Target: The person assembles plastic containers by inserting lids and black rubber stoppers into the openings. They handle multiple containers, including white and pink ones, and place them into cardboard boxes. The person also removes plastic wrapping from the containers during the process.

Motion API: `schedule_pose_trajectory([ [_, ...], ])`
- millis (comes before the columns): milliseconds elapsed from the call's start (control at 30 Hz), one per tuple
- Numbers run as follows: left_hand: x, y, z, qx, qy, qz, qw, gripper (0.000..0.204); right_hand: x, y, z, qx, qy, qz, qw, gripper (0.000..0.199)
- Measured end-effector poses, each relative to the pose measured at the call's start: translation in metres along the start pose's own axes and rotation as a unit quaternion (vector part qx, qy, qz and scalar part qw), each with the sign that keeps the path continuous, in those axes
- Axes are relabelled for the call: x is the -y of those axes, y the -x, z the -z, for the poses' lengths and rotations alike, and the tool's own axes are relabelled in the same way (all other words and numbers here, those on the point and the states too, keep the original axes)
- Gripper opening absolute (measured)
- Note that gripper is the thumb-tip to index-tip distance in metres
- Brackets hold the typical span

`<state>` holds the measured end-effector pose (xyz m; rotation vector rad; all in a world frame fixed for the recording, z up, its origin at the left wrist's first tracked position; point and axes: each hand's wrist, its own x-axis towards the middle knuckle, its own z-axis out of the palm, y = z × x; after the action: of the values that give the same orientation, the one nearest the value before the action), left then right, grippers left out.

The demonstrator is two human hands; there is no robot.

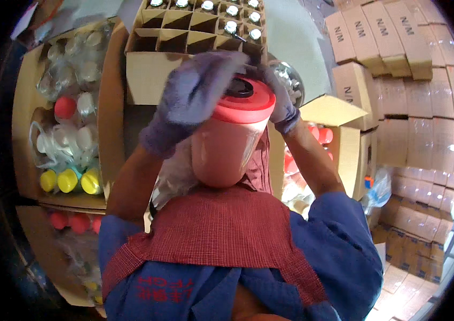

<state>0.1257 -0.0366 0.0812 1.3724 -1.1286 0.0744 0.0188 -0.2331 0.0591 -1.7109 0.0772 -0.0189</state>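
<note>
A large pink plastic jug (227, 152) stands upright against my red checked apron. It has a red lid (248, 113) with a round black cap (239, 88) in the middle. My left hand (195, 96), in a grey-purple glove, is over the lid's left side; its fingers reach across the far side and are smeared by motion. My right hand (282, 101), gloved alike, is closed against the lid's far right edge, with its fingertips partly hidden behind the jug. A dark strip shows between the two hands behind the cap.
Ahead is a divided carton (155, 69) holding several white-capped bottles. An open carton (110, 117) of bagged bottles stands left. A metal bowl (297, 80) of small white pieces sits behind my right hand. Right are an open carton (349, 155) with red-topped items and stacked boxes (425, 142).
</note>
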Motion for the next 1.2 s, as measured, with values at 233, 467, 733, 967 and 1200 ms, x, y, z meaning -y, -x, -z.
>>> schedule_pose_trajectory([
  [233, 0.022, 0.005, -0.018, 0.128, 0.026, 0.092, 0.987, 0.03, -0.013, 0.0, 0.019, -0.02, -0.363, -0.062, 0.93, 0.073],
  [467, 0.074, -0.053, -0.009, 0.168, 0.109, 0.246, 0.948, 0.028, -0.054, 0.003, 0.063, -0.141, -0.35, -0.005, 0.926, 0.08],
  [733, 0.278, -0.117, -0.112, 0.323, -0.177, 0.164, 0.915, 0.047, -0.094, -0.016, 0.059, -0.18, -0.059, -0.054, 0.98, 0.053],
  [967, 0.452, -0.111, -0.23, 0.491, -0.399, 0.084, 0.77, 0.048, -0.084, -0.036, 0.074, -0.238, -0.005, 0.08, 0.968, 0.028],
  [1200, 0.401, -0.144, -0.194, 0.344, -0.338, 0.013, 0.876, 0.027, -0.09, -0.03, 0.081, -0.22, -0.057, 0.058, 0.972, 0.047],
])
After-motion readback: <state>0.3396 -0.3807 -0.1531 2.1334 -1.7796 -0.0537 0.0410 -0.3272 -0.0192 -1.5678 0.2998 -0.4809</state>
